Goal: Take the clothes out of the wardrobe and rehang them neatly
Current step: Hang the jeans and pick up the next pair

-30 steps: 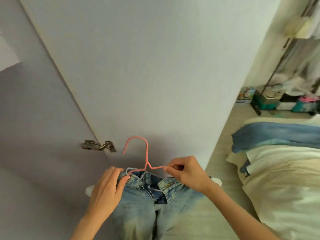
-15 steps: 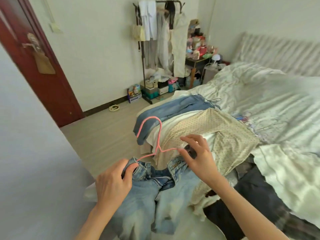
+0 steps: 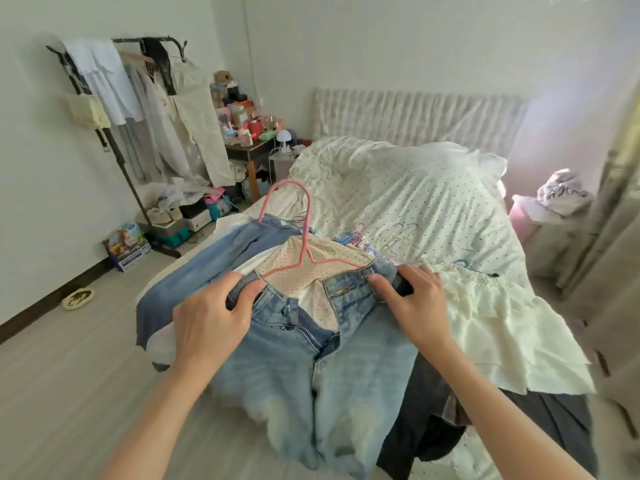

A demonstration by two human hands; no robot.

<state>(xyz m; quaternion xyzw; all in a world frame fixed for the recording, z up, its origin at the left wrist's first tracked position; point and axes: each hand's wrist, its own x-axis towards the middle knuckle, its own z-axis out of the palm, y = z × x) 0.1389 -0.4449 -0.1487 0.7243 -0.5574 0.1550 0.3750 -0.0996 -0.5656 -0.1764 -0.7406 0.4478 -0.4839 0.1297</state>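
As each hand [image 3: 414, 299] grips — jeans [image 3: 311, 358] between.

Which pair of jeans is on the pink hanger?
The light-wash jeans gripped by both hands, fly open; the darker blue pair lies flat on the bed, unhung.

The jeans [image 3: 311, 368] were light blue and the hanger [image 3: 304, 237] on them was pink. Under them lay a cream top [image 3: 311, 258] with small dark dots, and beside it another pair of jeans [image 3: 221, 258] in a deeper blue. The bed cover [image 3: 433, 202] was white with tiny dots, the ruffled cloth [image 3: 502, 323] was pale cream, and the floor [image 3: 69, 358] was light grey.
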